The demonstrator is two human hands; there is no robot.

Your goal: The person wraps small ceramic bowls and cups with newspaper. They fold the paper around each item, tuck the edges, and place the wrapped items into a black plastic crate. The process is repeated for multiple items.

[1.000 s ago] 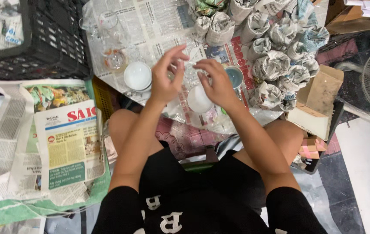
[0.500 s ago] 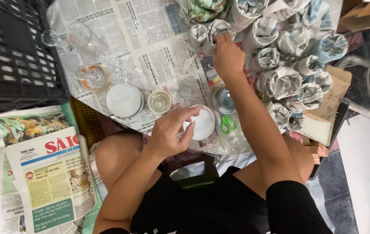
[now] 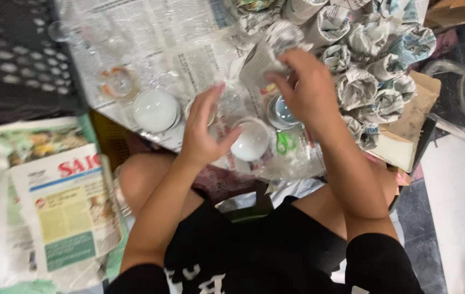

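**Paper-wrapped bundle lifted over the spread newspaper**

Our right hand [image 3: 308,87] pinches a crumpled newspaper bundle [image 3: 268,51] at the far middle, beside a pile of like bundles [image 3: 379,71] on the right. Our left hand [image 3: 205,130] hovers, fingers spread, over clear plastic wrap [image 3: 292,158], just beside a smooth white bowl [image 3: 250,142]. A folded newspaper [image 3: 66,212], red-headed with a green block, lies near left.

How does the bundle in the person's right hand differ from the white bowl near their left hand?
The bundle is wrapped in newspaper, while the white bowl is bare. The right hand grips the bundle and holds it lifted; the bowl rests on the spread newspaper, with the left hand open beside it. The bundle looks crumpled and grey with print; the bowl is smooth and plain. Both sit in front of the seated person.
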